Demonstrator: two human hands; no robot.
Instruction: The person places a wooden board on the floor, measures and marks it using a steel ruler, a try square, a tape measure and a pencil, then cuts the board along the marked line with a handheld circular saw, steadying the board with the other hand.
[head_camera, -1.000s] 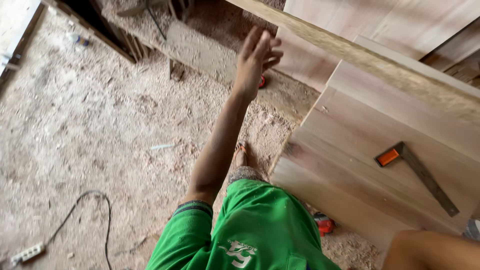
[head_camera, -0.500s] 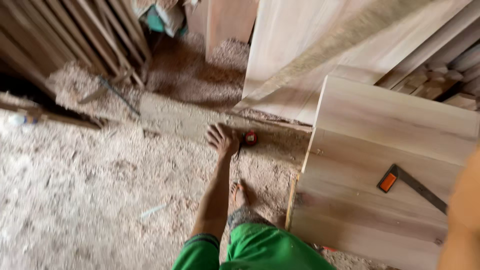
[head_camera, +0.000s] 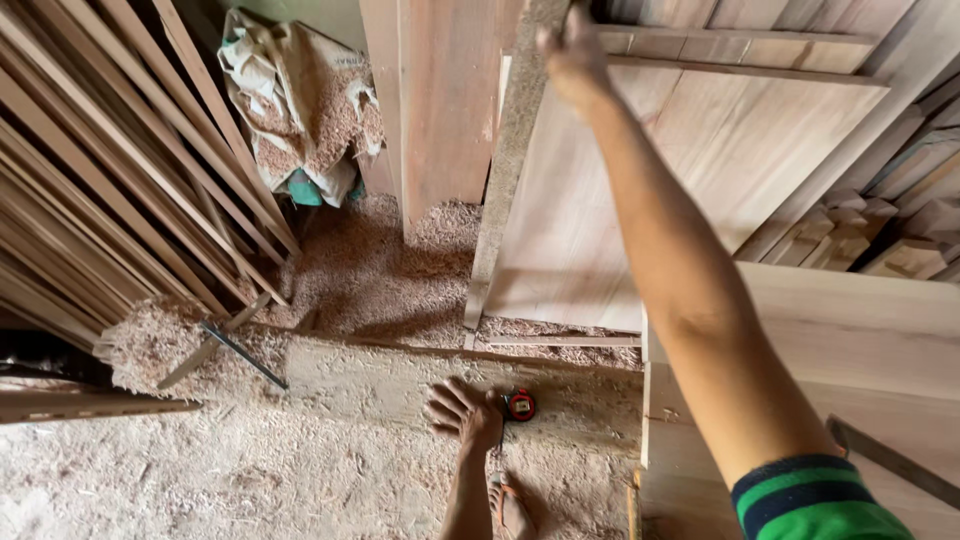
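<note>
I stood over a long sawdust-covered plank (head_camera: 400, 385) lying flat on the floor. Above it, my right hand (head_camera: 572, 50) reached up to a tall dusty board (head_camera: 510, 160) leaning upright, likely steadying it; I could not tell how its fingers closed. My left hand (head_camera: 465, 412) pressed down on the plank, fingers spread wide, holding nothing. Just right of it, on the plank, sat a red tape measure (head_camera: 519, 404).
</note>
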